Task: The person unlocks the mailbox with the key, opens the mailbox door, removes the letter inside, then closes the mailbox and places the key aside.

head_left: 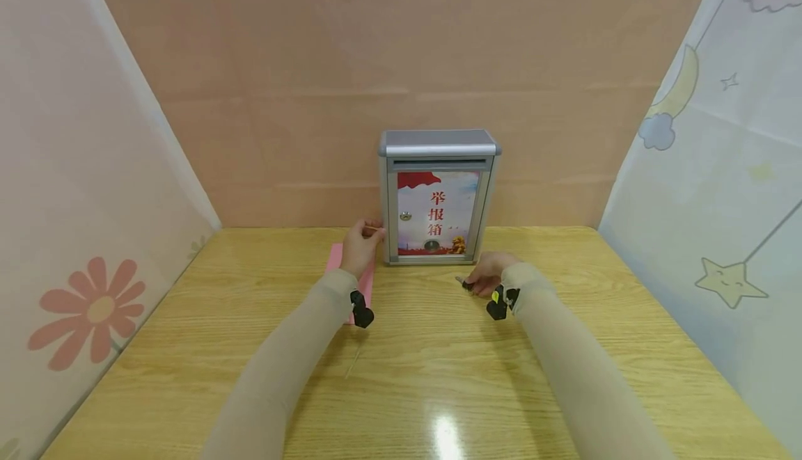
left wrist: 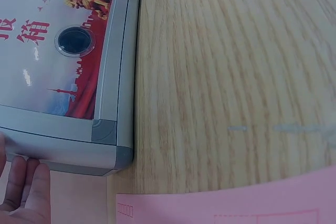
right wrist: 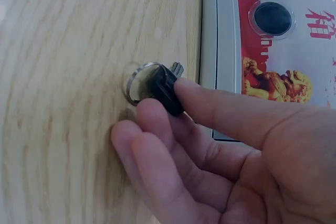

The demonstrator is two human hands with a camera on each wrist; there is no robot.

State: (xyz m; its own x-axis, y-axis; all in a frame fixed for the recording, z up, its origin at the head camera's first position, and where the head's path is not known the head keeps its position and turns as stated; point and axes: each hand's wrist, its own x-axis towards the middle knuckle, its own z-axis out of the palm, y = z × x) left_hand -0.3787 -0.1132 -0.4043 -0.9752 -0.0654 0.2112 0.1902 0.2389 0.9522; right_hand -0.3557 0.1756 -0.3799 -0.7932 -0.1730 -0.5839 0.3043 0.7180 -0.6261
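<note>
A silver-framed letter box [head_left: 438, 213] with a slot near its top, a round lock and red Chinese characters stands upright against the back wall. My left hand [head_left: 362, 246] is at the box's left side; in the left wrist view its fairly straight fingers [left wrist: 27, 187] touch the side wall, and most of that hand is out of frame. By the lower right corner, my right hand [head_left: 491, 272] pinches a black-headed key [right wrist: 165, 90] between thumb and forefinger. A metal ring [right wrist: 131, 85] hangs from the key, whose blade points toward the box.
A pink envelope [left wrist: 210, 208] with printed lines lies on the wooden table [head_left: 413, 349], partly beneath the left forearm. A thin pale streak [head_left: 353, 362] shows on the wood in front of it. Patterned cloth walls [head_left: 720, 188] stand at both sides.
</note>
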